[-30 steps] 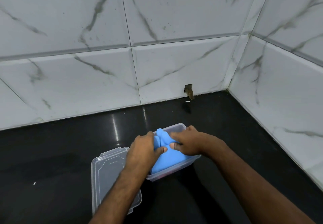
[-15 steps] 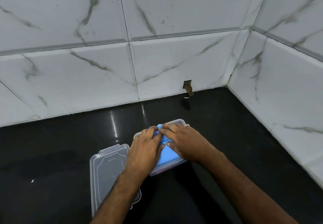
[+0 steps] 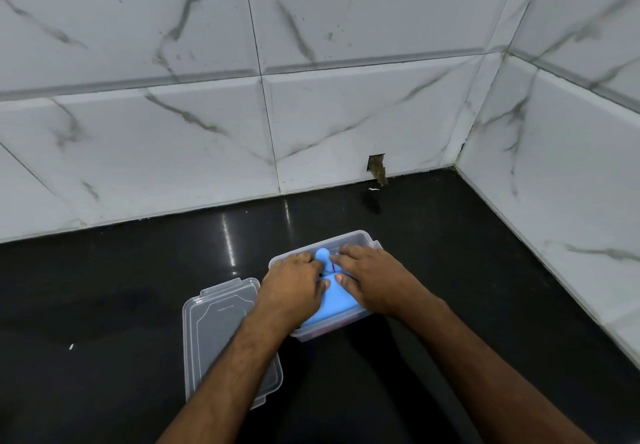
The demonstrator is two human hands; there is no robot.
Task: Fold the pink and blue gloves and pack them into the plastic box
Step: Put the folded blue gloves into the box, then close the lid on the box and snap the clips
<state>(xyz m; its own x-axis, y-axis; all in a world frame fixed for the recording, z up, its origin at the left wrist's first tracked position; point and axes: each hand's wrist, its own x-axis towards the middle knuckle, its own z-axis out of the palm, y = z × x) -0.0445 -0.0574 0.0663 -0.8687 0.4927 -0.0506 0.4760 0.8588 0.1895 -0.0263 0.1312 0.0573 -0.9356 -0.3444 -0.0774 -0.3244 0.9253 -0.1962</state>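
A clear plastic box (image 3: 360, 237) sits on the black counter with the folded blue glove (image 3: 334, 300) inside it. One blue fingertip sticks up between my hands. A thin sliver of pink (image 3: 333, 267) shows beside it, and pink shows faintly through the box's near wall. My left hand (image 3: 292, 289) lies flat on the glove's left side, fingers spread. My right hand (image 3: 372, 279) lies flat on its right side, fingers reaching to the box's far end. Both palms press down on the glove; neither hand grips it.
The box's clear lid (image 3: 221, 332) lies flat on the counter to the left, partly under my left forearm. White marble tile walls meet in a corner at the back right, with a chipped hole (image 3: 377, 168) at the back wall's base.
My hands went from pinching the bunched blue glove to lying flat on it. My right fingers slid toward the box's far end, and one blue fingertip now pokes up.
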